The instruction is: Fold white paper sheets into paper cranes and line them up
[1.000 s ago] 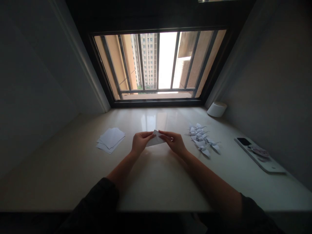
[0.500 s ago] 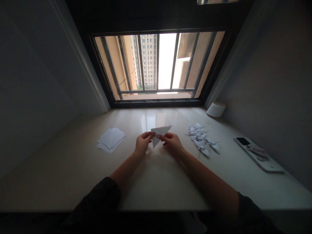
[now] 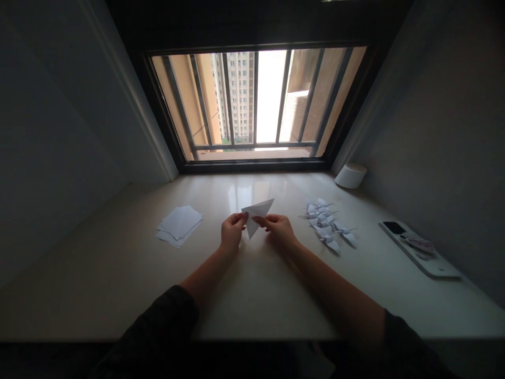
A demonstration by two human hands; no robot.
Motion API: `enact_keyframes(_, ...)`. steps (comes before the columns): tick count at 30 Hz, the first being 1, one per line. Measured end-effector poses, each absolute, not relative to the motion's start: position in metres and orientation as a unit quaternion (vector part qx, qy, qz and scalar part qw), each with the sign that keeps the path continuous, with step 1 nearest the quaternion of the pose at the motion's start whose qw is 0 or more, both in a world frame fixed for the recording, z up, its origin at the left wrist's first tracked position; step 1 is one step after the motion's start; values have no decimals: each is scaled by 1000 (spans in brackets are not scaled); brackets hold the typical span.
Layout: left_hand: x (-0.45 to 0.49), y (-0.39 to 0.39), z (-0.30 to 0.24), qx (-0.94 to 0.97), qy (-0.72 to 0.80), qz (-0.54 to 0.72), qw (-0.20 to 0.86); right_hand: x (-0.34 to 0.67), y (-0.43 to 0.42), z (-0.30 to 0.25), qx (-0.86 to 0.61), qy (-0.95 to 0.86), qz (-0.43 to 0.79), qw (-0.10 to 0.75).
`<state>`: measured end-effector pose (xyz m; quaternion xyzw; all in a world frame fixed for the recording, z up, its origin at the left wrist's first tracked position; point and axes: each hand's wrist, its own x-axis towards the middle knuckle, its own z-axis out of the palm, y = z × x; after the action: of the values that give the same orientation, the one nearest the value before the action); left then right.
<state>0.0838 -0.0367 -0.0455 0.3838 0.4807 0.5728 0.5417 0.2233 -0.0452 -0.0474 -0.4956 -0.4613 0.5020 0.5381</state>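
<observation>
Between my two hands is a folded sheet of white paper (image 3: 259, 209), with one point toward the upper right and another pointing down. My left hand (image 3: 232, 231) pinches its left corner between thumb and fingers. On the other side, my right hand (image 3: 279, 229) grips the paper with the thumb laid over its face and the fingers behind. Some fingertips are hidden behind the paper. Left of my hands lies a small stack of white paper sheets (image 3: 180, 225). Several folded white paper cranes (image 3: 323, 221) sit in a cluster to the right.
A white phone (image 3: 420, 252) with a grip on its back lies at the far right of the pale countertop (image 3: 252, 300). By the window frame (image 3: 252, 167) stands a white, round, cup-like object (image 3: 350, 176). Walls flank both sides.
The folded paper has shifted slightly left and up, tilting a little. Both hands keep hold of it, and my right thumb has slid slightly over its face.
</observation>
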Motion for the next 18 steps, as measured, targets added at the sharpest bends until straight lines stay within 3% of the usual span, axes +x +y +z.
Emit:
enact_keyframes(4, 83, -36, -44, 387, 484, 582, 526, 228, -40, -51, -486, -502, 504, 507)
enact_keyframes(18, 81, -35, -39, 474, 430, 544, 543, 230, -44, -51, -479, -497, 487, 535)
